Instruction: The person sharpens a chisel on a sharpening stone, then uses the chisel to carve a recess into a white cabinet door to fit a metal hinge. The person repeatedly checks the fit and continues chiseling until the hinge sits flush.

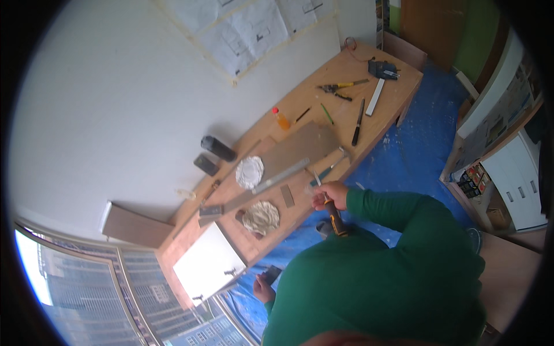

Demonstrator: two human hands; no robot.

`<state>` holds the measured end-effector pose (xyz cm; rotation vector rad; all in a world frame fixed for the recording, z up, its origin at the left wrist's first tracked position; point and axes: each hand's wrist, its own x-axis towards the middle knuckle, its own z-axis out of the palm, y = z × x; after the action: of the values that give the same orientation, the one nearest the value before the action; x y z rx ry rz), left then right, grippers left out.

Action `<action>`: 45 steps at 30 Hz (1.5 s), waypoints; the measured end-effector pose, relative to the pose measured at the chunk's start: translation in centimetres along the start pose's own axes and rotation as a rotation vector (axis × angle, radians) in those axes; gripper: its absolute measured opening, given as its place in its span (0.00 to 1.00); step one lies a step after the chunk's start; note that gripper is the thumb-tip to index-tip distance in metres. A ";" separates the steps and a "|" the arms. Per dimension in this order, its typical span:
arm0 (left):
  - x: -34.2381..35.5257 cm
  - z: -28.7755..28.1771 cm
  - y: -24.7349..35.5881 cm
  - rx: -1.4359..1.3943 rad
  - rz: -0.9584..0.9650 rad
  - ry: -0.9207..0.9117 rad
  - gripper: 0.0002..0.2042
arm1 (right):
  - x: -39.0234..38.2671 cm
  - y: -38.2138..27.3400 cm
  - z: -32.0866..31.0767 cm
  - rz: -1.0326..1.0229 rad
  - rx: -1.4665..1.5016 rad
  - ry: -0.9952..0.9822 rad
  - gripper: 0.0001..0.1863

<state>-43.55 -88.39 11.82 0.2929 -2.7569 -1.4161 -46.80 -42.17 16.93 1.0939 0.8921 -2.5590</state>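
My right hand (331,195) is closed round the front part of a hand tool with a black-and-orange handle (333,215). A short metal blade sticks out past my fingers toward the bench, and the handle points back at my body. Low on the left, beyond the bench's near edge, my left hand (264,289) grips a dark flat block (272,274) whose kind is unclear. Just past my right hand a hammer (330,168) lies on the wooden bench (277,237). A small grey-brown block (287,196) and a crumpled foil dish (261,218) are to its left.
On the bench lie a white board (208,264), another foil dish (249,172), a metal strip (281,175), a file (358,122), pliers (333,89) and a bottle of orange liquid (281,119). Two dark containers (218,148) stand by the wall. Blue sheeting (416,132) covers the floor.
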 end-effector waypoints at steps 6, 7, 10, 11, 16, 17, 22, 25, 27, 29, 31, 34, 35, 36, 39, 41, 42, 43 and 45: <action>-6.9 0.3 -10.7 -0.178 -0.101 -0.147 0.19 | -5.5 4.1 -3.7 0.066 -0.107 -0.001 0.14; -7.6 0.3 -10.5 -0.133 -0.093 -0.179 0.20 | -5.7 4.8 -5.0 0.106 -0.107 0.018 0.14; -8.8 1.4 -6.2 -0.117 -0.080 -0.218 0.22 | -6.3 4.5 -7.9 0.224 -0.087 0.088 0.12; -9.0 1.7 -4.0 -0.128 -0.079 -0.223 0.22 | -6.8 3.9 -8.1 0.189 -0.073 0.075 0.12; -7.1 6.3 -1.3 -0.134 -0.098 -0.166 0.22 | -8.4 -0.3 -9.7 0.172 -0.116 0.059 0.13; -6.0 7.6 -2.2 -0.142 -0.150 -0.184 0.22 | -7.3 -1.0 -11.4 0.198 -0.154 0.057 0.13; -1.6 15.5 3.4 -0.140 -0.050 -0.261 0.16 | -8.4 -7.3 -15.5 0.069 -0.300 -0.005 0.11; 1.3 21.4 5.6 -0.309 -0.181 -0.150 0.15 | -7.5 -11.0 -19.9 -0.107 -0.376 0.019 0.10; 4.3 24.5 6.9 -0.395 -0.360 -0.118 0.14 | -5.9 -12.6 -25.1 -0.165 -0.452 0.072 0.09; 7.3 26.7 8.0 -0.501 -0.524 -0.111 0.14 | -5.0 -14.6 -29.3 -0.105 -0.562 0.166 0.10; 10.3 28.2 10.2 -0.544 -0.609 -0.119 0.13 | -4.5 -15.8 -33.3 -0.078 -0.683 0.265 0.11; 14.7 30.3 13.3 -0.608 -0.613 -0.115 0.12 | -3.7 -15.7 -40.8 -0.088 -0.865 0.399 0.14; 16.6 31.1 14.4 -0.606 -0.614 -0.130 0.12 | -3.2 -14.5 -44.4 -0.096 -0.905 0.444 0.14; 18.7 31.7 13.7 -0.581 -0.569 -0.178 0.12 | -3.1 -13.5 -46.8 -0.100 -0.945 0.477 0.15; 23.4 33.8 15.5 -0.493 -0.561 -0.198 0.13 | -5.6 -11.1 -49.6 -0.025 -1.148 0.600 0.15; 26.8 34.6 14.0 -0.495 -0.546 -0.214 0.15 | -8.1 -9.1 -50.2 0.086 -1.124 0.666 0.15; 28.2 35.1 13.1 -0.497 -0.570 -0.220 0.15 | -9.2 -8.7 -49.9 0.136 -1.116 0.702 0.15; 29.7 35.8 12.3 -0.498 -0.594 -0.232 0.15 | -10.6 -8.1 -48.8 0.156 -0.993 0.738 0.15; 32.1 37.0 11.0 -0.422 -0.513 -0.308 0.16 | -14.6 -5.5 -46.4 0.199 -0.727 0.813 0.14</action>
<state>-80.89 -58.26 -2.91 0.8730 -2.6035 -2.2887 -11.86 -10.07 4.80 1.8109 1.5921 -1.3557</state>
